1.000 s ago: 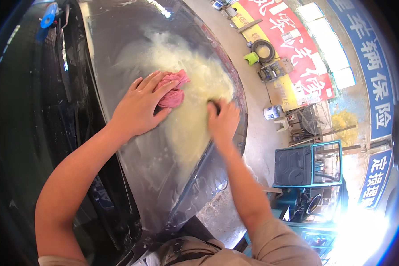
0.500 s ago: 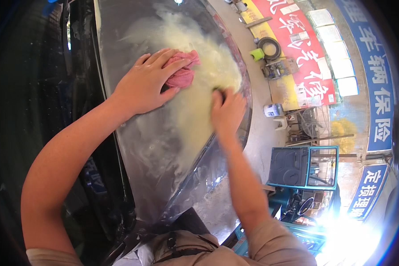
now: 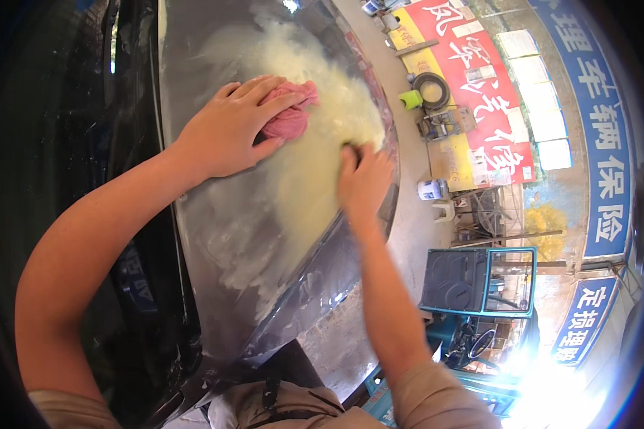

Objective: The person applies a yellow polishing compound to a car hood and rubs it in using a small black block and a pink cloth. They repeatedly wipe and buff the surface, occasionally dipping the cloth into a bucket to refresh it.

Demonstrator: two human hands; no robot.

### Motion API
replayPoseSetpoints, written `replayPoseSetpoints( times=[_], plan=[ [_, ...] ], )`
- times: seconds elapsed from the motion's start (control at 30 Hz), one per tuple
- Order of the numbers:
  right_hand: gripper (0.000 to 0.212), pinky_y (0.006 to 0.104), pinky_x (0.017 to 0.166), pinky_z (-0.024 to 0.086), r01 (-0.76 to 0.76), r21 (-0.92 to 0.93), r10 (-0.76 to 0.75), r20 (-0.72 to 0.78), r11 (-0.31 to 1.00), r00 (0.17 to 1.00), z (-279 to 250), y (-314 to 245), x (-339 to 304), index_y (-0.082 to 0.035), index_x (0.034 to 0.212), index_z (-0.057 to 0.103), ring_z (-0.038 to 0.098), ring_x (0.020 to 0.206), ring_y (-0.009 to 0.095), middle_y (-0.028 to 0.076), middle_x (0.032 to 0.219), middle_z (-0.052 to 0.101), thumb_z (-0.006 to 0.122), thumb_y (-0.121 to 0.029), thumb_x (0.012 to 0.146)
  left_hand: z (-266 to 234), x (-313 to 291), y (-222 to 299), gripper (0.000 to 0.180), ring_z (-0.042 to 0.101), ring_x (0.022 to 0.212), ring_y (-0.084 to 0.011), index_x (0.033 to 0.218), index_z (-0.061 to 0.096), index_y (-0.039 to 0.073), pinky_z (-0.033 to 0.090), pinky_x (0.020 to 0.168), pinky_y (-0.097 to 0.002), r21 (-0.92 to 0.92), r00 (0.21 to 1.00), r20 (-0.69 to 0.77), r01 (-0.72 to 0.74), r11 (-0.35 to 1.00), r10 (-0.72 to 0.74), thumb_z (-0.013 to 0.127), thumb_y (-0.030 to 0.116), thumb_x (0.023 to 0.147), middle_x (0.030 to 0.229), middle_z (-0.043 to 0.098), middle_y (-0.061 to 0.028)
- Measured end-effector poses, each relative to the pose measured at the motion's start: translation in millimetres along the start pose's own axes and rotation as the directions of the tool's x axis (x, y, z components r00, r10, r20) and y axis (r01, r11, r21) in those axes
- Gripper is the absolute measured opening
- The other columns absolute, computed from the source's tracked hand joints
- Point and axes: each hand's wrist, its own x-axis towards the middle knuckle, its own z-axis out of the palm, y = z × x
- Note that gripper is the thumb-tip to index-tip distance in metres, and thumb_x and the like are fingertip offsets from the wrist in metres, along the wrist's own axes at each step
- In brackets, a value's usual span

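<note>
Cloth (image 3: 288,118), pink, one: bunched on a grey car panel (image 3: 225,250), between 11 and 12 o'clock from the middle of the view. Left hand (image 3: 236,129) lies over it, fingers together across its near side, thumb set apart below; the cloth is gripped between them and rests against the panel.

Right hand (image 3: 366,180), toward 1 o'clock and close to the middle: fingers curled, thumb set against one dark piece (image 3: 348,148). Most of that piece is hidden under the hand; its kind cannot be told. Two hands in all, well apart, both bare.

Pale yellow patch (image 3: 304,196), one, spreads over the panel between and beyond the hands, cloudy at its edges.

Containers, two made out, both off the panel. White-and-blue bucket (image 3: 432,189), one, just short of 3 o'clock; contents cannot be made out. Bright green container (image 3: 411,99), one, at 1 o'clock, beside a single tyre (image 3: 431,91); its inside cannot be read either.

Other counts: one white stool (image 3: 444,211) at 3 o'clock, near the bucket; one red banner (image 3: 483,93) between 1 and 2; one open teal-framed vehicle door (image 3: 478,282) toward 4; one steering wheel (image 3: 481,344) below it.
</note>
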Motion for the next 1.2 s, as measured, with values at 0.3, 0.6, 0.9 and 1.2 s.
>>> replayPoseSetpoints(
  times=[0.3,0.6,0.9,1.2],
  plan=[
    [0.039,0.0530,0.099,0.047,0.198,0.148,-0.217,0.127,0.969,0.968,-57.3,-51.4,-92.9,-0.011,0.134,0.075,0.062,0.112,0.040,0.019,0.127,0.067,0.075,-0.038,0.106,0.7,-5.6,-2.2,0.073,0.052,0.156,-0.0434,0.168,0.054,0.025,0.040,0.132,-0.0539,0.056,1.000,-0.001,0.027,0.998,-0.027,0.078,0.029,0.100,0.171,0.053,-0.0160],
    [0.044,0.0567,0.098,0.047,0.140,0.177,-0.165,0.132,0.974,0.977,-63.2,-61.7,-109.9,-0.009,0.138,0.074,0.061,0.115,0.044,0.022,0.124,0.067,0.073,-0.040,0.107,-1.5,-5.7,0.0,0.075,0.051,0.156,-0.0436,0.168,0.054,0.025,0.041,0.132,-0.0540,0.057,1.000,-0.007,0.022,0.998,-0.021,0.080,0.028,0.098,0.170,0.053,-0.0170],
    [0.031,0.0568,0.096,0.048,0.039,0.089,-0.043,0.054,0.995,0.998,-7.3,33.9,4.2,-0.008,0.117,0.072,0.062,0.110,0.045,0.023,0.112,0.067,0.069,-0.037,0.109,3.4,4.0,6.0,0.076,0.052,0.154,-0.0447,0.168,0.054,0.025,0.041,0.131,-0.0540,0.015,1.000,-0.014,-0.006,1.000,0.006,0.081,0.028,0.097,0.171,0.053,-0.0162],
    [0.033,0.0586,0.098,0.047,0.203,0.261,-0.241,0.123,0.944,0.963,-87.0,-73.0,-142.2,-0.006,0.127,0.077,0.061,0.108,0.045,0.022,0.117,0.066,0.072,-0.031,0.108,1.1,-6.3,0.1,0.069,0.056,0.153,-0.0386,0.165,0.057,0.021,0.044,0.127,-0.0524,0.083,0.999,-0.041,0.000,0.997,0.003,0.077,0.028,0.099,0.165,0.058,-0.0172]
  ],
)
